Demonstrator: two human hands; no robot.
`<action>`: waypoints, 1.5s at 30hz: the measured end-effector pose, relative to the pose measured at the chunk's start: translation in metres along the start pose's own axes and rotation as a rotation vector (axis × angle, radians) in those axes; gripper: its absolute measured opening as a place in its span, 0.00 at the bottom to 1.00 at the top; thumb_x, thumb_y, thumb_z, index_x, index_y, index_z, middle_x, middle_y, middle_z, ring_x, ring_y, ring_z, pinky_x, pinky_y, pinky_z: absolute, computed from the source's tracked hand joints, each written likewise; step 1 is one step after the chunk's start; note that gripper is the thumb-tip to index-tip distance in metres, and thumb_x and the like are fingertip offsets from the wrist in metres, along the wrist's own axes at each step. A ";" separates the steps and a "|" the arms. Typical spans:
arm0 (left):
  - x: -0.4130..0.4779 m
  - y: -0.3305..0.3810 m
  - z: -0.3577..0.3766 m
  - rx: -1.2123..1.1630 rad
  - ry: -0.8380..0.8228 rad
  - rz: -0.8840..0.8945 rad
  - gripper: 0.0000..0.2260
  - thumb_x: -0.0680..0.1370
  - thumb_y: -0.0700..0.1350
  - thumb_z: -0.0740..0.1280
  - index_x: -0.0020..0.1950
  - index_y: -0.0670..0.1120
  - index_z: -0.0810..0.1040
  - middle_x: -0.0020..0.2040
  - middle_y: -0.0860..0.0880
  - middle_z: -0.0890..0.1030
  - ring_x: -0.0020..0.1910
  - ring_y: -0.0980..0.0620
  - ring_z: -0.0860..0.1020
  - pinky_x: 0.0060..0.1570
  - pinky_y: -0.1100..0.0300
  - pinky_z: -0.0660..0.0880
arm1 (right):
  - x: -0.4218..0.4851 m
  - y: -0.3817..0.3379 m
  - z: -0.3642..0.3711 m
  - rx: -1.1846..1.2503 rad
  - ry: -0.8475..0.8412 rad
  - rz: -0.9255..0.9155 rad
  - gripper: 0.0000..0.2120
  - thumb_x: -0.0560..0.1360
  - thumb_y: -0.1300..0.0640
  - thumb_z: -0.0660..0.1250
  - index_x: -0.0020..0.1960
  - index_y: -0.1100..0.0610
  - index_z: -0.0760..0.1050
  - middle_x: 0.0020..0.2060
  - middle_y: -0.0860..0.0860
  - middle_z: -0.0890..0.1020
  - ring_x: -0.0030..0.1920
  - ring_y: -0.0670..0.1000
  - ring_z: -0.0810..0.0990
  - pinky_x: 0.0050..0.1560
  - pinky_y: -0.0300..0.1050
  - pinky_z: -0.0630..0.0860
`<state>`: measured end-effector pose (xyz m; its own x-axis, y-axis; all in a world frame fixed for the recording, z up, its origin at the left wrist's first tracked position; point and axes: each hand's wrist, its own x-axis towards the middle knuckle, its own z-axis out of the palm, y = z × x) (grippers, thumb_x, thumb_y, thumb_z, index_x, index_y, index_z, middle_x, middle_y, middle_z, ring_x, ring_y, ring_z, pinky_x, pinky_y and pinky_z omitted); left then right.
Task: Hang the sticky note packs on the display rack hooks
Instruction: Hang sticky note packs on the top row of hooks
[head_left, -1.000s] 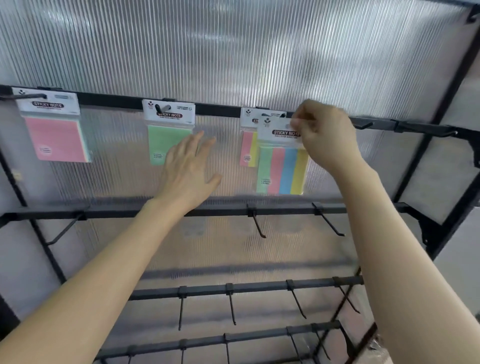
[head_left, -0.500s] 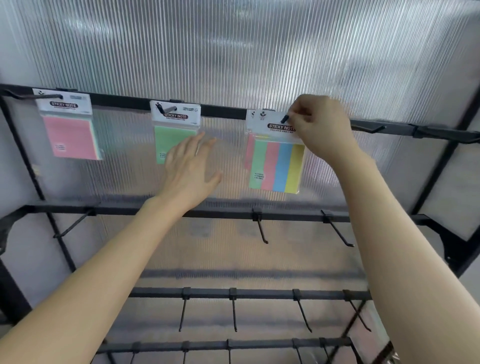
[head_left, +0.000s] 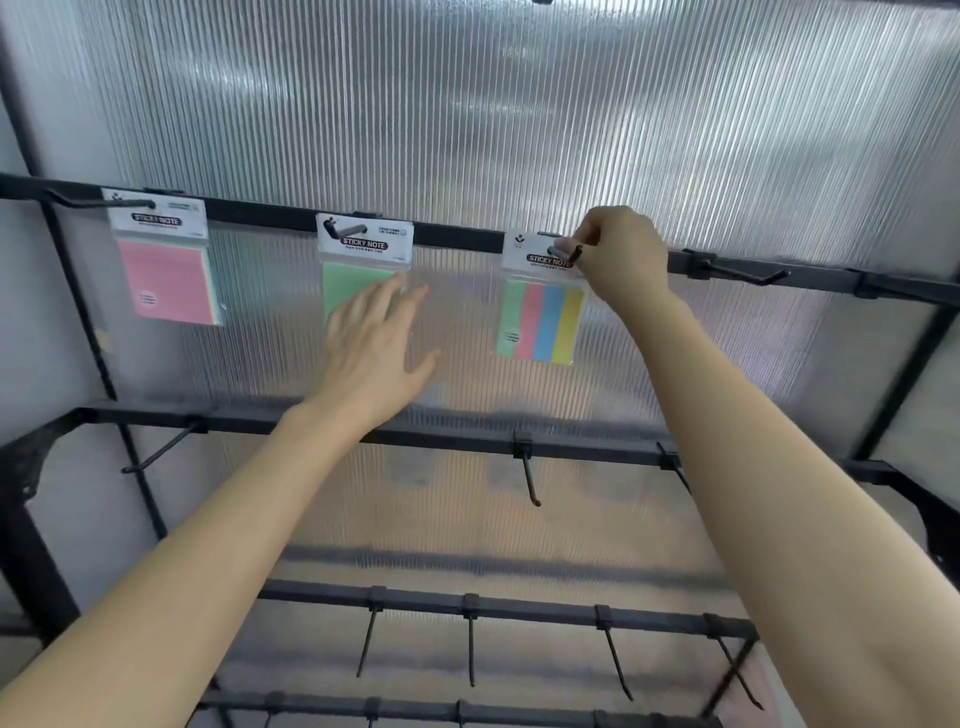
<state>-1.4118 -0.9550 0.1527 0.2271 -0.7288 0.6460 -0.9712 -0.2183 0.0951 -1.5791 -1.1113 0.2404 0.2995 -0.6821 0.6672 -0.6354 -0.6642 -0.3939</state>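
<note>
Backing panel (head_left: 467, 104): one ribbed, translucent sheet behind the whole display rack.
Top rail (head_left: 457, 236): one black bar carrying four visible hooks; three bear packs and one is bare.
Pink pack (head_left: 166, 280): first of three sticky note packs, hanging from the leftmost hook by its white header card.
Green pack (head_left: 358, 283): second pack, hanging from the next hook; its lower part is covered by the left hand.
Left hand (head_left: 371, 353): raised in front of the green pack, fingers straight and spread, holding nothing; contact with the pack cannot be judged.
Striped pack (head_left: 540, 322): third pack, four colour bands (green, pink, blue, yellow), header threaded on the third hook.
Right hand (head_left: 623, 254): fingers curled, pinching the upper right corner of the striped pack's header at the hook tip.
Bare hook (head_left: 748, 271): fourth on the top rail, just right of the right hand.
Second rail (head_left: 457, 441): three bare hooks visible, the rightmost partly hidden by the right forearm.
Third rail (head_left: 519, 605): four bare hooks.
</note>
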 end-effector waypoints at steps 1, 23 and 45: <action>0.000 0.000 0.000 0.002 -0.003 -0.001 0.29 0.77 0.54 0.61 0.75 0.47 0.56 0.75 0.46 0.56 0.73 0.46 0.55 0.71 0.49 0.50 | 0.001 -0.001 0.000 -0.020 0.011 -0.002 0.09 0.75 0.52 0.66 0.40 0.56 0.71 0.34 0.47 0.73 0.40 0.49 0.72 0.37 0.41 0.64; -0.079 -0.010 0.026 -0.012 -0.167 -0.119 0.28 0.78 0.53 0.61 0.75 0.48 0.55 0.76 0.47 0.54 0.74 0.47 0.53 0.71 0.49 0.50 | -0.192 0.003 0.079 -0.152 -0.108 -0.037 0.27 0.78 0.53 0.60 0.74 0.54 0.56 0.74 0.57 0.56 0.75 0.58 0.49 0.73 0.54 0.43; -0.315 -0.216 -0.126 0.139 -0.245 -0.420 0.28 0.77 0.51 0.64 0.74 0.47 0.59 0.74 0.45 0.59 0.73 0.45 0.57 0.70 0.48 0.54 | -0.368 -0.283 0.176 0.144 -0.488 -0.392 0.28 0.71 0.59 0.67 0.70 0.61 0.65 0.66 0.64 0.70 0.66 0.64 0.68 0.66 0.61 0.61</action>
<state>-1.2823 -0.5967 0.0239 0.6226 -0.6868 0.3750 -0.7774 -0.5976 0.1964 -1.3847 -0.7263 -0.0046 0.8011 -0.4181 0.4282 -0.3208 -0.9040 -0.2825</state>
